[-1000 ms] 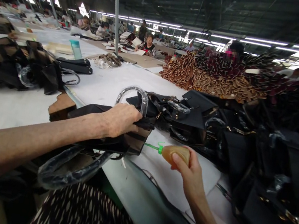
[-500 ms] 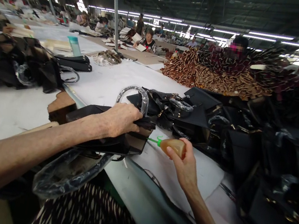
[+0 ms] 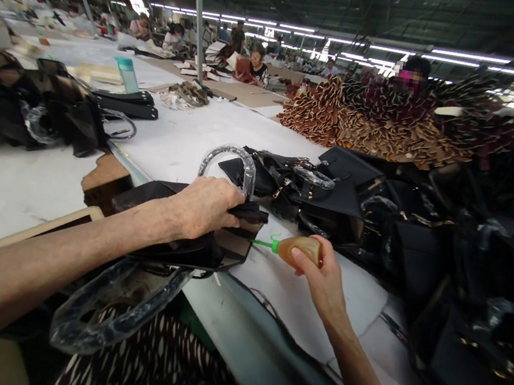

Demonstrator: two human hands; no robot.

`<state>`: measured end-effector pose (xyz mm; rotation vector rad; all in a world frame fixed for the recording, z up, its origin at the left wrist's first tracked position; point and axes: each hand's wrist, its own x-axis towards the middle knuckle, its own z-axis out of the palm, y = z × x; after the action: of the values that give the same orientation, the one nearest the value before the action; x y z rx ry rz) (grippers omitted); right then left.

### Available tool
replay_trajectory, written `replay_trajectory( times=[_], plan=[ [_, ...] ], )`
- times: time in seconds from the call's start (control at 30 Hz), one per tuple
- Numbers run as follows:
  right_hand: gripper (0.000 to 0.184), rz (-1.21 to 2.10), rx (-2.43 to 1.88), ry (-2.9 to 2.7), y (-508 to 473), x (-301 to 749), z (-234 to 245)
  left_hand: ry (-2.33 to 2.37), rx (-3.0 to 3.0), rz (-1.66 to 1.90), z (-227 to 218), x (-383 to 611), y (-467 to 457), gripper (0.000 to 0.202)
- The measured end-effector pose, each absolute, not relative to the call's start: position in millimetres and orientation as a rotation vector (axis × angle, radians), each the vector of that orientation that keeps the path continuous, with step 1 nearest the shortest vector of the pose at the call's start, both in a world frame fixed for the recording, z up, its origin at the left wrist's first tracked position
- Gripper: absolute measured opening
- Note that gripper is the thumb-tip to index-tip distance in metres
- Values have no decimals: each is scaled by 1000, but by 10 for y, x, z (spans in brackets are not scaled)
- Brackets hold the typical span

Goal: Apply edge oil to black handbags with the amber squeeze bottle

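Note:
A black handbag (image 3: 207, 251) lies on its side at the near edge of the table, its opening edges toward the right. My left hand (image 3: 208, 207) is closed over its upper panel; the fingertips are partly hidden behind it. Plastic-wrapped handles stick out of the bag, one looping up behind my hand and one handle (image 3: 117, 320) hanging toward my lap. In my right hand (image 3: 322, 272) is a squeeze bottle (image 3: 294, 251) of amber liquid, tipped sideways. Its thin green nozzle (image 3: 262, 243) points left, with the tip at the bag's right edge.
Several black bags (image 3: 331, 192) are heaped along the right, and another pile of black bags (image 3: 30, 102) is at left. A teal-capped bottle (image 3: 126, 73) stands farther back. Stacked brown pieces (image 3: 376, 130) rise behind. A person (image 3: 258, 68) sits across the tables.
My hands, the bag and the squeeze bottle hold almost the same positions. The hanging handle has shifted slightly down and left. Across the room, a seated person now has a reddish-brown piece up.

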<state>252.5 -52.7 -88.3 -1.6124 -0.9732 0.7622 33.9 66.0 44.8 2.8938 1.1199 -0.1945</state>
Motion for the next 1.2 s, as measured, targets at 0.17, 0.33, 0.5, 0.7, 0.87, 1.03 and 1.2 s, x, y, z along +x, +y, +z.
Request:
replay_trajectory(
  times=[0.17,0.33,0.5,0.7,0.87,1.03,1.2],
  plan=[
    [50,779,-1614,-995,-532,2522,-879,1122,2898,-202,447,338,650,18],
    [49,800,-1619,-1015,-570,2531,-846,1120,2928,-217,427,320,608,17],
    [47,820,-1620,-1028,-635,2520,-825,1112,2997,-220,380,284,472,17],
    [42,853,-1610,-1040,-688,2492,-780,1109,3008,-217,345,232,296,13],
    [44,857,-1610,-1008,-707,2497,-792,1081,3005,-187,304,171,205,11],
    [45,876,-1605,-985,-717,2517,-806,1090,2961,-171,297,137,130,12],
    [43,891,-1615,-994,-726,2503,-772,1096,2928,-160,279,119,75,12]
  ],
)
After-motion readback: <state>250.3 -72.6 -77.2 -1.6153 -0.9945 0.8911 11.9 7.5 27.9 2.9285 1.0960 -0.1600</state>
